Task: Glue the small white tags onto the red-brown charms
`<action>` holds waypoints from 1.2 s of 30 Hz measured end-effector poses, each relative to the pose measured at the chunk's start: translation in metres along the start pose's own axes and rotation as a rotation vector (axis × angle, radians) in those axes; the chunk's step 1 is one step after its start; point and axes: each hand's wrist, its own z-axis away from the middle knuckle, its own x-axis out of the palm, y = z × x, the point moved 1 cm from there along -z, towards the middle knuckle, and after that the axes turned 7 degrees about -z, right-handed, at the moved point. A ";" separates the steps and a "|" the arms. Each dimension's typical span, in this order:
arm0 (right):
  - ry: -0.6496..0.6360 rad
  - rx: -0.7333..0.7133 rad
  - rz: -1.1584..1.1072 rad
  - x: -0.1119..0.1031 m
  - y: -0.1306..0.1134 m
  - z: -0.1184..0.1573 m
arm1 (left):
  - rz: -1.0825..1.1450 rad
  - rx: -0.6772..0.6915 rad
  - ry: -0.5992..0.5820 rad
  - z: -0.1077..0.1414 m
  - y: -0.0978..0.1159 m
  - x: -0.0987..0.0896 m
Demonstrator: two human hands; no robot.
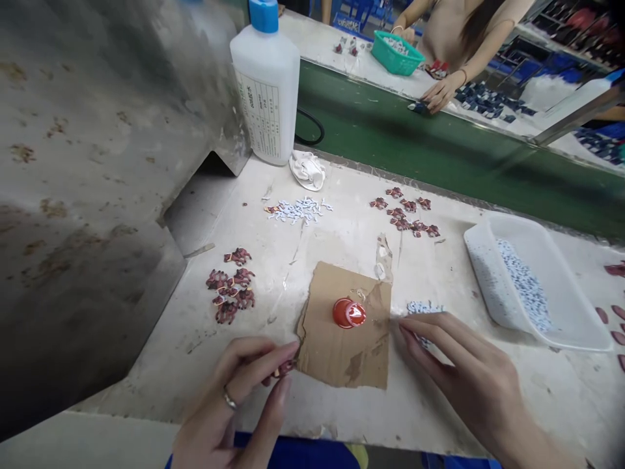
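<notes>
My left hand [244, 397], a ring on one finger, pinches a small reddish-brown figurine [282, 370] between thumb and fingers at the left edge of a cardboard piece [336, 358]. On that cardboard stands a little red cup [348, 313] with a glossy top. To its right, my right hand [459, 365] has thumb and index fingertips together beside a small heap of tiny white-and-blue pieces [424, 307]. Whatever lies between those fingertips is too small to make out. Similar brown figurines [232, 286] form a cluster at the left, with another group of figurines [406, 212] farther back.
A metal housing [97, 195] bounds the left side. Behind are a white bottle [268, 91] with a blue cap, a crumpled white cloth [307, 170] and more white-blue pieces [299, 210]. A white tub [561, 306] stands right. Across the green divider [361, 111], another person's hand [439, 94] works.
</notes>
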 end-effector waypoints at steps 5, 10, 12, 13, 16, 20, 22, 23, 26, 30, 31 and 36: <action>0.115 0.115 -0.161 0.000 -0.022 -0.023 | -0.004 0.111 -0.057 -0.005 -0.005 -0.004; 0.137 0.139 -0.200 0.008 -0.033 -0.039 | -0.033 0.243 -0.125 -0.012 -0.009 -0.005; 0.126 0.123 -0.237 0.011 -0.033 -0.041 | -0.050 0.286 -0.162 -0.013 -0.012 -0.006; 0.112 0.117 -0.257 0.012 -0.033 -0.042 | -0.055 0.303 -0.178 -0.013 -0.013 -0.007; 0.073 0.109 -0.293 0.012 -0.032 -0.040 | -0.069 0.324 -0.207 -0.013 -0.016 -0.010; 0.059 0.103 -0.299 0.013 -0.029 -0.038 | -0.063 0.326 -0.206 -0.013 -0.014 -0.010; 0.054 0.098 -0.299 0.014 -0.028 -0.038 | -0.014 0.318 -0.203 -0.015 -0.012 -0.008; 0.053 0.096 -0.300 0.014 -0.028 -0.038 | 0.006 0.318 -0.204 -0.016 -0.010 -0.007; 0.056 0.087 -0.299 0.016 -0.028 -0.038 | 0.025 0.320 -0.217 -0.018 -0.008 -0.005; 0.046 0.072 -0.281 0.015 -0.029 -0.038 | 0.026 0.319 -0.231 -0.020 -0.009 -0.004; 0.044 0.068 -0.280 0.015 -0.029 -0.038 | 0.023 0.327 -0.234 -0.021 -0.009 -0.004; 0.047 0.062 -0.277 0.016 -0.029 -0.037 | 0.001 0.372 -0.236 -0.025 -0.005 0.000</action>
